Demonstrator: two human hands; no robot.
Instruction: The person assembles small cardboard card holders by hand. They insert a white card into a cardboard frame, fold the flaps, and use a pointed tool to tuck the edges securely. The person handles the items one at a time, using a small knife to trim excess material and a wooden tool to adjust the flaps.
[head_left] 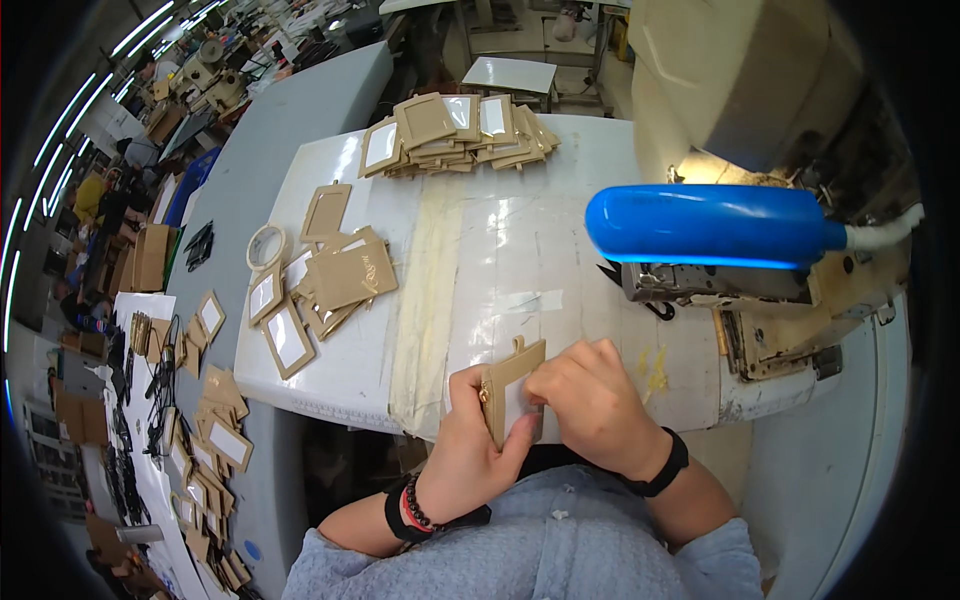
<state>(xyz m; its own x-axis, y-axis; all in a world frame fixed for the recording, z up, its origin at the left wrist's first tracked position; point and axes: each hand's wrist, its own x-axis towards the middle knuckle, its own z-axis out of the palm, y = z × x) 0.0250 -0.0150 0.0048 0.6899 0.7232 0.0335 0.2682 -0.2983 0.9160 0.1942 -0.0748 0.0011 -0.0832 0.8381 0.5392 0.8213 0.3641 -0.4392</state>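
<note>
A tan badge holder (pixel 512 390) with a loop at its top and a white window is held upright in front of my body, over the table's near edge. My left hand (pixel 475 425) grips it by its left side, the thumb lying across the lower front. Fingers of my right hand (pixel 592 405) are curled and pinched at the holder's right edge, next to the white insert. Whatever lies between those right fingertips is hidden. To the left, a loose pile of similar badge holders (pixel 350 277) rests on the white table (pixel 500 235).
A larger stack of badge holders (pixel 425 120) sits at the table's far side. A tape roll (pixel 267 247) lies left. At right stands a sewing machine (pixel 740 80) with a blue lamp (pixel 710 225) and dark scissors (pixel 655 308). More holders (pixel 228 442) cover a side table.
</note>
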